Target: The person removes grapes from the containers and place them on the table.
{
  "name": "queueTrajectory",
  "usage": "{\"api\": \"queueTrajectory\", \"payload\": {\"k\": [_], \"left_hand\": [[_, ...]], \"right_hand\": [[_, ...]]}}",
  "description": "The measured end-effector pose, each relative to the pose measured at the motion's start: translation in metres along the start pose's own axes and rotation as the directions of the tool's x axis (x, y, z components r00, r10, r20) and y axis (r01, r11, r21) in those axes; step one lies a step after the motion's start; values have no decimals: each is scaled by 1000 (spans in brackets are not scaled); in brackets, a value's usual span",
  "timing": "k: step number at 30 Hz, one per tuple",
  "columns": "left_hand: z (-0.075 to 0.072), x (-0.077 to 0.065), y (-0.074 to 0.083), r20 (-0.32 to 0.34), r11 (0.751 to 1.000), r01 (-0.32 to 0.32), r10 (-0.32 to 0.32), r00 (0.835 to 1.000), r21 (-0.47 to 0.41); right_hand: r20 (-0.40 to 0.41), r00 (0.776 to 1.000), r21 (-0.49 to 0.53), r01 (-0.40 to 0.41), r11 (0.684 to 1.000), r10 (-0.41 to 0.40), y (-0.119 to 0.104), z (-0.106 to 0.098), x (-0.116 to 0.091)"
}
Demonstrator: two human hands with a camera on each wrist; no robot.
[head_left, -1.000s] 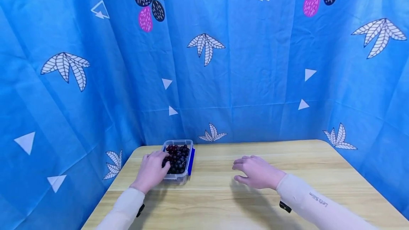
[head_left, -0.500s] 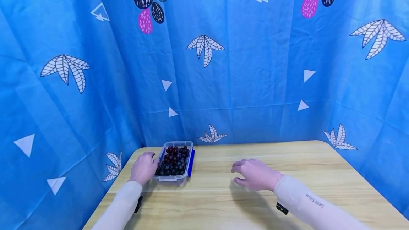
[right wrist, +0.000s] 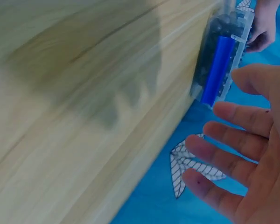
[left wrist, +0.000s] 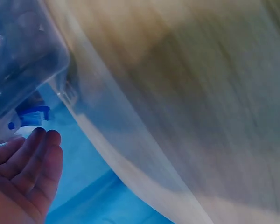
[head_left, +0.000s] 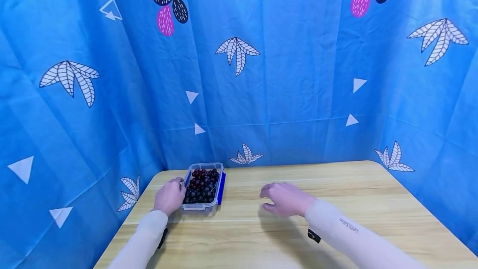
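A clear plastic food container (head_left: 198,207) full of dark grapes (head_left: 203,186) stands near the table's back left, without a lid over the fruit. My left hand (head_left: 169,196) is at the container's left side, thumb side toward the rim. From the left wrist, its loosely extended fingers (left wrist: 42,158) show right beside a blue latch (left wrist: 33,116) that sticks out from that side. On the container's right side, another blue latch (right wrist: 218,70) hangs down. My right hand (head_left: 286,199) hovers over the table to the right of the container, fingers spread and holding nothing.
The light wood table (head_left: 246,235) has rounded back corners. A blue patterned curtain (head_left: 298,86) closes in the back and both sides, with the container close to the table's back edge.
My left hand has moved from over the grapes to the container's left side, uncovering more of the fruit. The right hand has drifted slightly left. The head view has shifted a little.
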State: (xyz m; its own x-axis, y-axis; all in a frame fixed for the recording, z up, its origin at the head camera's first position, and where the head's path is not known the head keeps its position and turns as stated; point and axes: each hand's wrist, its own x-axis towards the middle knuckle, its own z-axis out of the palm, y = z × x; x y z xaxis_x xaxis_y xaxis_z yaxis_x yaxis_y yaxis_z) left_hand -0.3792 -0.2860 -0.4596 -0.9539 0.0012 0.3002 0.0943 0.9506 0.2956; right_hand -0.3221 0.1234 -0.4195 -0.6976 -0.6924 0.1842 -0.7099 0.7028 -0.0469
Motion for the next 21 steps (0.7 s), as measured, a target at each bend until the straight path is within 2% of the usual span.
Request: {"api": "queueTrajectory", "payload": {"k": [6,13,17,21], "left_hand": [[2,-3,2,26,999,39,-40,999,22],[2,3,5,35,999,31,-31,999,11],[3,1,3,49,999,45,-46,998,17],[2,-2,4,54,999,40,-42,998,23]], "right_hand": [[20,1000,-10,-23,1000,23,-14,7,33],[-22,989,84,-144,986,146,-32,17,83],[-52,979,132,-187,973,196,-46,30,111],[-55,970,145,-227,963,237,-57,36,130]]}}
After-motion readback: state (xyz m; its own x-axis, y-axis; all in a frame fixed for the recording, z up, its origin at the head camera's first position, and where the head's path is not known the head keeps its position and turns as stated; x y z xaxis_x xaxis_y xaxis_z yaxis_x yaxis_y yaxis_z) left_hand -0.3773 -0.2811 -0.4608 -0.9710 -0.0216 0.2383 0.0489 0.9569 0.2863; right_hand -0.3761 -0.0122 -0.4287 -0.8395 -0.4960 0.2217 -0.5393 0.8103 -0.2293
